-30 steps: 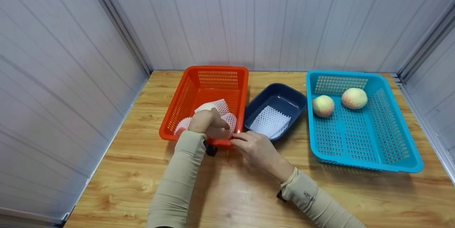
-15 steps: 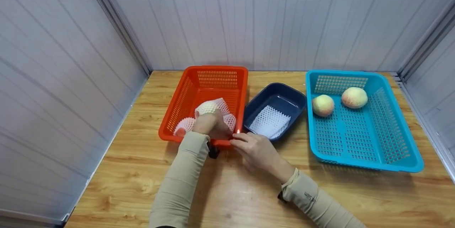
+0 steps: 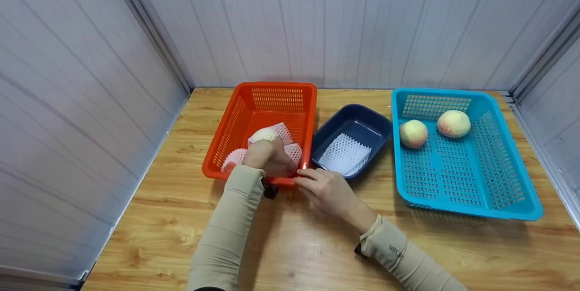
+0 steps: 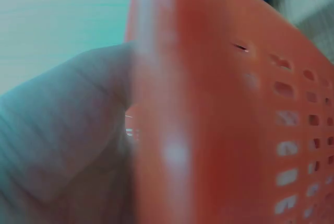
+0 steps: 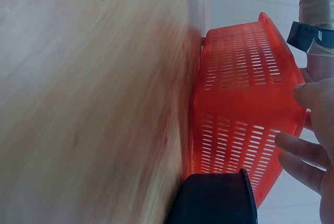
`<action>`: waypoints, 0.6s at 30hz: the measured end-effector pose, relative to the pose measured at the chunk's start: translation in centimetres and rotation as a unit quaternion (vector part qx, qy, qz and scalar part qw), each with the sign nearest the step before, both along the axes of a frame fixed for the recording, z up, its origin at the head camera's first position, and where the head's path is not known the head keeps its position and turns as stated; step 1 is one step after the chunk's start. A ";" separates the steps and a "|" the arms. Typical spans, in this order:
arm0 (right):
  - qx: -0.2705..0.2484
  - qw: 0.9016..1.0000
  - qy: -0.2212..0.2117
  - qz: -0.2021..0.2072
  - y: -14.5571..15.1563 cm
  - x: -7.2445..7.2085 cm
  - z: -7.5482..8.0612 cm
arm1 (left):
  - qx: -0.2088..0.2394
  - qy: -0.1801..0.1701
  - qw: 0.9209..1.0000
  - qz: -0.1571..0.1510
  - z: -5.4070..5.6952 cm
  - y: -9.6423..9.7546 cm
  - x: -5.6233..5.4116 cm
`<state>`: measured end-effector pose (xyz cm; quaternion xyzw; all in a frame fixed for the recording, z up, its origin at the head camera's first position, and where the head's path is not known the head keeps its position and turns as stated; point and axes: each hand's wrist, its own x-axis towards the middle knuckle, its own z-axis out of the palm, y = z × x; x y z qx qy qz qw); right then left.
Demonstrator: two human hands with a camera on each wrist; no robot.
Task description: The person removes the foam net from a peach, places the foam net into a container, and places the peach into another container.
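Note:
Inside the orange basket (image 3: 244, 116), my left hand (image 3: 269, 155) reaches down over the white foam-net-wrapped fruit near the front. A wrapped piece (image 3: 293, 151) shows beside its fingers, another wrapped piece (image 3: 264, 135) lies behind it, and a third wrapped fruit (image 3: 234, 158) sits left of the wrist. The left fingertips are hidden in the head view; the left wrist view shows only part of the hand behind the basket's rim (image 4: 172, 130). My right hand (image 3: 328, 191) holds the basket's front right corner, thumb and fingers at the rim and outer wall (image 5: 235, 145).
A navy tray (image 3: 371, 134) with white foam nets (image 3: 344, 155) stands just right of the orange basket. Farther right, a blue basket (image 3: 457, 182) holds two bare peaches, a smaller peach (image 3: 413, 133) and a larger peach (image 3: 453, 123). Pale walls enclose the wooden table (image 3: 154, 223).
My left hand has lowered slightly and turned over the front right wrapped fruit, uncovering more of the wrapped piece behind it. My right hand has stayed at the basket's corner.

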<state>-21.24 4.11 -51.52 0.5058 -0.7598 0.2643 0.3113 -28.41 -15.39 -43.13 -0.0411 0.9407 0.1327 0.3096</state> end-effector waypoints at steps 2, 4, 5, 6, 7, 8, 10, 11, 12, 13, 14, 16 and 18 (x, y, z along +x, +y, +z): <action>-0.002 1.000 0.001 -0.001 0.0 0.0 0.0 | 0.004 -0.010 1.000 0.010 0.5 0.1 0.0; -0.003 1.000 0.002 -0.002 0.0 0.1 0.0 | 0.002 -0.013 1.000 0.013 0.9 0.1 0.1; -0.003 1.000 0.002 -0.002 0.1 0.1 0.0 | -0.001 -0.008 1.000 0.012 1.0 0.1 0.1; -0.002 1.000 0.002 -0.002 0.1 0.1 -0.1 | -0.005 -0.005 1.000 0.008 1.1 0.1 0.2; 0.000 1.000 0.002 -0.003 0.1 0.0 -0.1 | -0.009 0.002 1.000 0.003 1.2 0.1 0.2; 0.000 1.000 0.002 -0.003 0.1 0.0 -0.1 | -0.012 0.008 1.000 -0.004 1.2 0.2 0.2; 0.002 1.000 0.003 -0.002 0.1 0.0 -0.1 | -0.016 0.023 1.000 -0.013 1.4 0.2 0.3; 0.003 1.000 0.002 -0.002 0.1 0.0 -0.1 | -0.016 0.026 0.999 -0.012 1.5 0.2 0.4; 0.003 1.000 0.002 -0.001 0.1 0.0 -0.1 | -0.012 0.026 1.000 -0.006 1.6 0.3 0.5; 0.004 1.000 0.002 -0.001 0.1 0.1 -0.1 | -0.007 0.025 1.000 0.004 1.7 0.4 0.6; 0.006 1.000 0.000 -0.002 0.1 0.1 0.0 | -0.004 0.024 1.000 0.011 1.8 0.4 0.7; 0.014 1.000 -0.003 -0.006 0.1 0.2 0.0 | 0.002 0.016 0.999 0.032 2.2 0.5 0.9; 0.023 1.000 -0.006 -0.010 0.1 0.4 0.1 | 0.008 0.012 0.999 0.045 2.5 0.7 1.1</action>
